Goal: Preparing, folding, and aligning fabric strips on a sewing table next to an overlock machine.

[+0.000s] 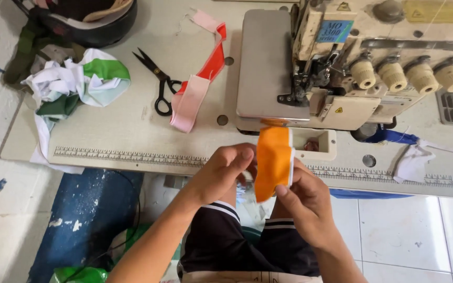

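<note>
Fingers (239,154) of the left hand (221,173) are curled together and pinched on the left edge of one orange fabric piece (272,160); the right hand (305,202) clamps that piece from its right side, thumb on the orange face, fingers hidden behind; the piece hangs upright just off the near edge of the sewing table (132,118), a white layer showing along its right side. On the overlock machine (363,63) at the table's far right: one blue rectangular label by the needle head, one yellow rectangular plate at its top right, two small yellow triangle warning stickers, four cream tension knobs (407,76) in a row. One pair of black scissors (158,84) lies mid-table, just beside one pink-and-red strip (197,84); one heap of white and green cloth (74,84) sits near the left edge.
</note>
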